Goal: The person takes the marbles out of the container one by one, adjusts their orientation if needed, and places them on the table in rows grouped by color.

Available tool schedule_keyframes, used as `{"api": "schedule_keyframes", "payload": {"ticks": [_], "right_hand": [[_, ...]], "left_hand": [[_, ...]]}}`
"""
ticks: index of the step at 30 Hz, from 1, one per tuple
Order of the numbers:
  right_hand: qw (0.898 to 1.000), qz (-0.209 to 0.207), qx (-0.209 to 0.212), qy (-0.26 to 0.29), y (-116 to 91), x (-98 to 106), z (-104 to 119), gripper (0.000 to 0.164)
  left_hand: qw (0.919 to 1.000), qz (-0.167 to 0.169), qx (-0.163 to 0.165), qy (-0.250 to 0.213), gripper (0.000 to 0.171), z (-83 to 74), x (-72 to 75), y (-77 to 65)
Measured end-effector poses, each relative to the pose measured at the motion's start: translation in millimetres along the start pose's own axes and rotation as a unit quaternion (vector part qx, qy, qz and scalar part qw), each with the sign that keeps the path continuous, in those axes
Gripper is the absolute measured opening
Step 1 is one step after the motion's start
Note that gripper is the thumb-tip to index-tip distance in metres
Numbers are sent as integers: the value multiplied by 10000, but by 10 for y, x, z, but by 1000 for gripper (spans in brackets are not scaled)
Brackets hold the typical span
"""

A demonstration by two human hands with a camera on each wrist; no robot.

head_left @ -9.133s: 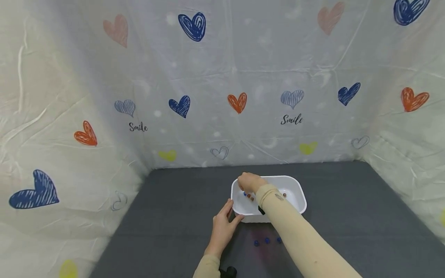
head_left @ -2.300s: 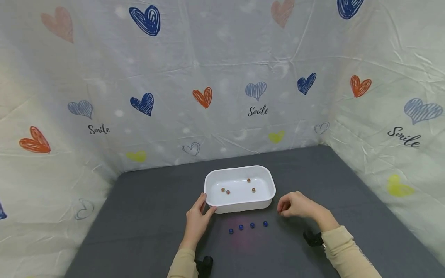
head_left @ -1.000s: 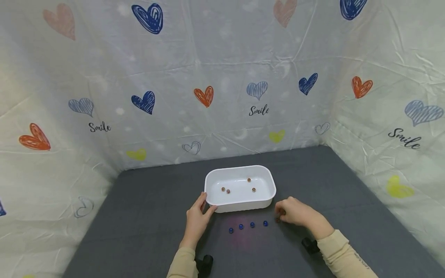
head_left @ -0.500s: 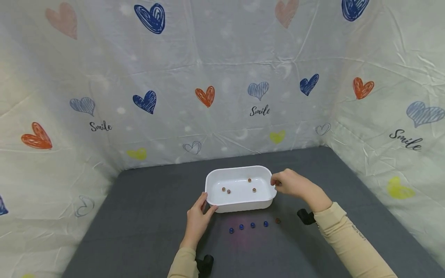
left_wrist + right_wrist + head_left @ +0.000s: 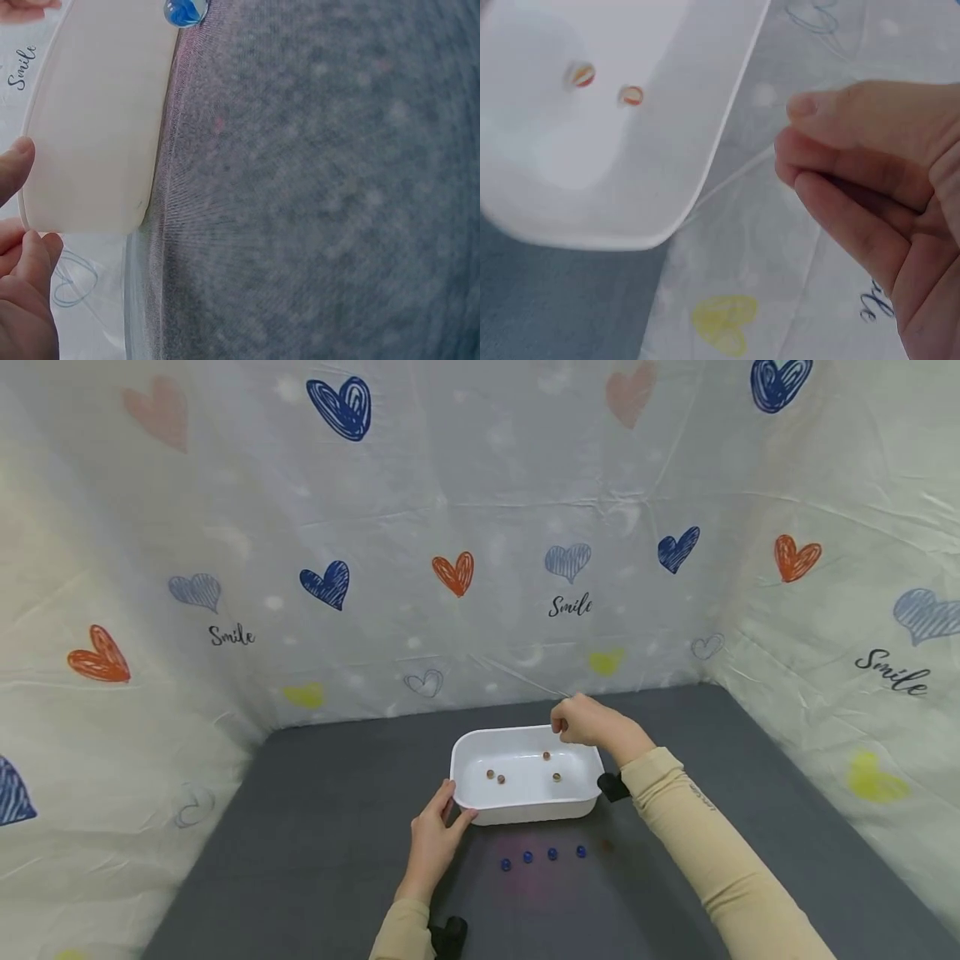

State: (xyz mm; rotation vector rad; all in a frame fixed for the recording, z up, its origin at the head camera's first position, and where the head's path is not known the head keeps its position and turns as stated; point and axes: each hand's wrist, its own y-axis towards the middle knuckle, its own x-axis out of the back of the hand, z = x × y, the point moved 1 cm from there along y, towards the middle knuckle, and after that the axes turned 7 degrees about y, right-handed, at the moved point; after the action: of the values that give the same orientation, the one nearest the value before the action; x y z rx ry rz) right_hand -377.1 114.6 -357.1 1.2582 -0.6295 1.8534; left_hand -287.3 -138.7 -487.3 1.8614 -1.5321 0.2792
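My left hand (image 5: 431,843) grips the near left corner of a white plastic tub (image 5: 525,812), thumb in front and fingers at the side. Over the tub's far right rim is my right hand (image 5: 596,727); in the right wrist view its fingers are curled towards the thumb, with nothing seen between them. Inside the tub lie several orange-brown marbles (image 5: 501,779), apart from the right hand. Several blue marbles (image 5: 552,854) form a row on the cloth in front of the tub. A brown marble (image 5: 607,846), faint in shadow, sits at the row's right end.
Dark grey cloth (image 5: 337,827) covers the table. A white curtain (image 5: 502,643) printed with hearts hangs behind and along both sides. Black wrist straps with cameras are on both wrists, one camera (image 5: 450,935) low beside the left arm.
A brown marble has been set down at the right end of the blue row. My right hand has then risen away to the tub's far right rim. My left hand keeps its grip.
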Motion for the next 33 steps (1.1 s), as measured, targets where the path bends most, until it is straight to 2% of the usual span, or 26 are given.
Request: {"api": "schedule_keyframes", "payload": {"ticks": [6, 12, 16, 20, 26, 33], "right_hand": [[9996, 231, -172, -76, 279, -86, 21, 12], [9955, 695, -644, -91, 411, -330, 7, 8], [9871, 988, -1207, -370, 437, -507, -28, 10], [9744, 1267, -1736, -655, 462, -651, -94, 16], [9666, 1431, -1904, -948, 502, -698, -124, 14], [9623, 1694, -1941, -872, 435, -665, -66, 12]], "left_hand": [[9999, -120, -44, -23, 60, 4, -16, -9], [9998, -155, -137, -18, 60, 10, -14, -1], [9997, -163, -158, -24, 60, 10, -3, -10], [9999, -109, -125, -47, 61, 1, 3, -31], [9998, -102, -121, -90, 61, -9, 16, -27], [9999, -25, -49, -102, 62, -5, 22, -43]]}}
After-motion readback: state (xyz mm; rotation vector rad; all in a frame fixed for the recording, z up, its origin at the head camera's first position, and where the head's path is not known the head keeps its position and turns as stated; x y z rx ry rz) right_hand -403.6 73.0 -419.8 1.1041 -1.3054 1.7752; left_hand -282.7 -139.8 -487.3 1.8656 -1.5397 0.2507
